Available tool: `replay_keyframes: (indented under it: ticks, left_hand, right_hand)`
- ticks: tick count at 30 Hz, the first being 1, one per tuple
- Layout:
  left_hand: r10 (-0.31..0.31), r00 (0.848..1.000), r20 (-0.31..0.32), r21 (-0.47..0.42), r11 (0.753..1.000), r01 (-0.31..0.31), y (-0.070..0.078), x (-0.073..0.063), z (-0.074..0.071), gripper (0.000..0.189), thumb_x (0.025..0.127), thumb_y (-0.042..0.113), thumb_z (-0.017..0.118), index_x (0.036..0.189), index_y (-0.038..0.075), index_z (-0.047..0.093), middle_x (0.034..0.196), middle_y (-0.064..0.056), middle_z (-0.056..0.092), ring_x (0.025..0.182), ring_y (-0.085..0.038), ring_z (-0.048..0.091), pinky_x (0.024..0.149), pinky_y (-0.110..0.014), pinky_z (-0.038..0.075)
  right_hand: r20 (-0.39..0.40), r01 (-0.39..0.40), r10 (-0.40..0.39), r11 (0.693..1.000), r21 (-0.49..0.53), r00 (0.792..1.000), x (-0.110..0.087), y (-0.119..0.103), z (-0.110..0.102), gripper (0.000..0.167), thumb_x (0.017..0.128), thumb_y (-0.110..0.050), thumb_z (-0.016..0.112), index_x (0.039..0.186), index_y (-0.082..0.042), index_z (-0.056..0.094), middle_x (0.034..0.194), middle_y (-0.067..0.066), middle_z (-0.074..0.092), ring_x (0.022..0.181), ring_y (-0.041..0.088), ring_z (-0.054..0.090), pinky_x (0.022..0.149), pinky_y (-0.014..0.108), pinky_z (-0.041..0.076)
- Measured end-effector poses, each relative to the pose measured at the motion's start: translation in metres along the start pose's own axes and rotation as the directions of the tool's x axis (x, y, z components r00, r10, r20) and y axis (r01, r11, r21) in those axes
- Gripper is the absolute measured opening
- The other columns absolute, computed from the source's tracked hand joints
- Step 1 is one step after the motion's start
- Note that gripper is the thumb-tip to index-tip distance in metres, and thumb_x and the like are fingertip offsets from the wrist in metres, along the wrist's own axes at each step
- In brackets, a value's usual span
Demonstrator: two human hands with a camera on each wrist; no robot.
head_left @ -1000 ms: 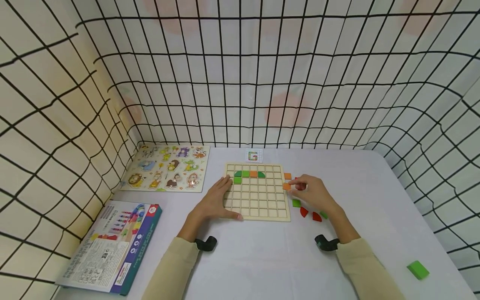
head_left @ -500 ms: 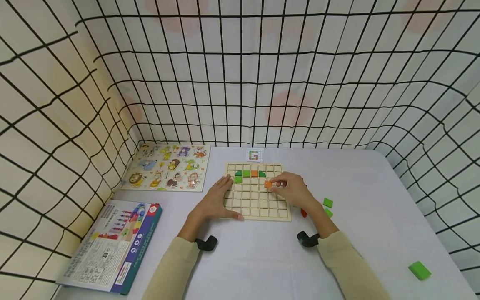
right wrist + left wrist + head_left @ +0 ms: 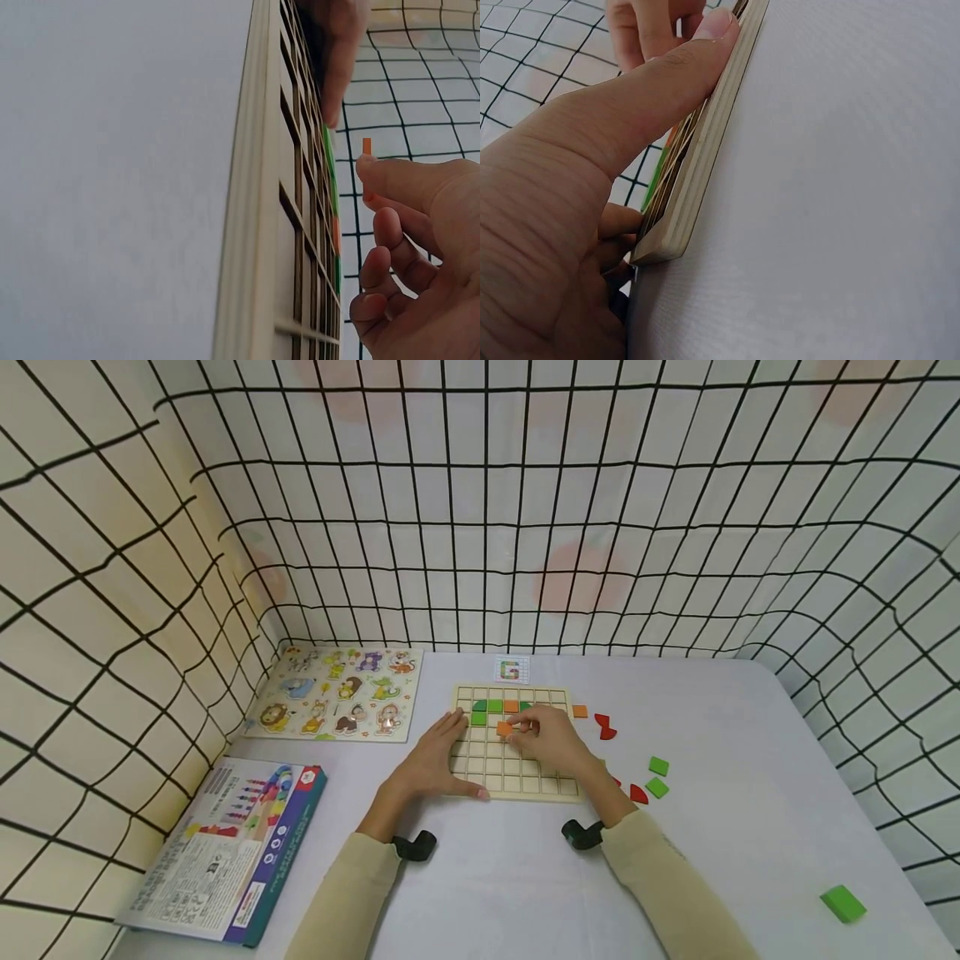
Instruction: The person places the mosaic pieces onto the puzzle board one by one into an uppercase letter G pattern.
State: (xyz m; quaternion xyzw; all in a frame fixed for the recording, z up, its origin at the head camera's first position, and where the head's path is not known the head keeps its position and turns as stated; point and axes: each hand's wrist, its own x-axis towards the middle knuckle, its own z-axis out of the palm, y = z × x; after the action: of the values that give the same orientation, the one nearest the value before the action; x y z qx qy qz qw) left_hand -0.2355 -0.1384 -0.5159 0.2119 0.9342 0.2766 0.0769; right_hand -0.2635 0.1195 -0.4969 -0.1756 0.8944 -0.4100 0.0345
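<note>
My right hand (image 3: 551, 739) pinches an orange square tile (image 3: 504, 728) between thumb and index finger. In the right wrist view this tile (image 3: 367, 145) stands apart from the wooden grid board (image 3: 487, 766), above its surface. My left hand (image 3: 429, 766) rests at the board's left side, fingers along that edge and thumb (image 3: 697, 56) on the front edge. Along an upper row of the board lie a dark green rounded piece (image 3: 480, 705), a green square (image 3: 495, 705), an orange square (image 3: 511, 706) and another dark green piece, partly hidden. Below the first sits one more green square (image 3: 478, 719).
Right of the board lie an orange tile (image 3: 580, 712), red curved pieces (image 3: 606, 727) and green tiles (image 3: 658, 766). A card with a letter G (image 3: 512, 670) is behind it. Leftward are an animal puzzle (image 3: 337, 693) and a box (image 3: 225, 852). A green block (image 3: 843, 903) lies far right.
My right hand has carried the orange tile leftward from the board's right edge to over its upper middle. The left hand has stayed put.
</note>
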Motion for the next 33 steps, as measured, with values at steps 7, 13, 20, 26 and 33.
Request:
replay_keyframes:
  ticks: [7, 13, 20, 26, 33]
  left_hand:
    - [0.008, 1.0, 0.001, 0.006, 1.0, -0.008, 0.0, -0.001, -0.001, 0.136, 0.064, 0.068, 0.089, 0.165, 0.009, 0.021, 0.174, -0.007, 0.012, 0.162, -0.029, 0.008, 0.129, -0.054, 0.018]
    - [0.003, 1.0, 0.014, 0.013, 1.0, -0.003, -0.001, -0.001, -0.001, 0.136, 0.065, 0.07, 0.088, 0.166, 0.01, 0.02, 0.175, -0.005, 0.011, 0.162, -0.027, 0.006, 0.13, -0.052, 0.016]
    - [-0.001, 1.0, 0.022, 0.008, 1.0, 0.001, -0.002, 0.001, -0.001, 0.137, 0.065, 0.071, 0.087, 0.166, 0.012, 0.017, 0.175, -0.003, 0.009, 0.162, -0.025, 0.005, 0.13, -0.052, 0.015]
    - [-0.001, 1.0, 0.025, 0.007, 1.0, 0.001, -0.001, 0.002, -0.002, 0.138, 0.064, 0.071, 0.087, 0.166, 0.012, 0.016, 0.175, -0.003, 0.008, 0.162, -0.025, 0.004, 0.13, -0.051, 0.015]
    - [-0.004, 1.0, 0.028, 0.005, 1.0, 0.004, 0.001, 0.0, -0.003, 0.137, 0.065, 0.07, 0.088, 0.166, 0.011, 0.017, 0.175, -0.005, 0.01, 0.162, -0.026, 0.005, 0.131, -0.051, 0.015]
  right_hand:
    - [0.016, -0.023, 0.023, 1.0, 0.017, 1.0, 0.009, -0.007, 0.015, 0.029, 0.093, -0.026, 0.079, 0.119, -0.013, 0.077, 0.085, 0.0, 0.061, 0.077, 0.016, 0.052, 0.066, 0.026, 0.043]
    - [0.038, -0.046, 0.046, 0.999, 0.013, 0.998, 0.016, -0.009, 0.024, 0.028, 0.094, -0.025, 0.077, 0.119, -0.013, 0.076, 0.083, 0.0, 0.061, 0.076, 0.015, 0.052, 0.068, 0.028, 0.044]
    - [0.056, -0.034, 0.035, 0.999, -0.022, 0.998, 0.022, -0.016, 0.029, 0.027, 0.094, -0.024, 0.076, 0.12, -0.014, 0.077, 0.077, 0.0, 0.059, 0.064, 0.012, 0.047, 0.061, 0.026, 0.04]
    - [0.057, -0.037, 0.039, 0.998, -0.043, 0.998, 0.025, -0.019, 0.031, 0.026, 0.094, -0.023, 0.076, 0.119, -0.015, 0.077, 0.077, -0.001, 0.059, 0.061, 0.012, 0.045, 0.059, 0.027, 0.039]
    - [0.061, -0.048, 0.05, 0.998, -0.037, 0.997, 0.024, -0.023, 0.034, 0.025, 0.094, -0.022, 0.076, 0.118, -0.015, 0.077, 0.077, -0.001, 0.058, 0.061, 0.012, 0.045, 0.057, 0.026, 0.035]
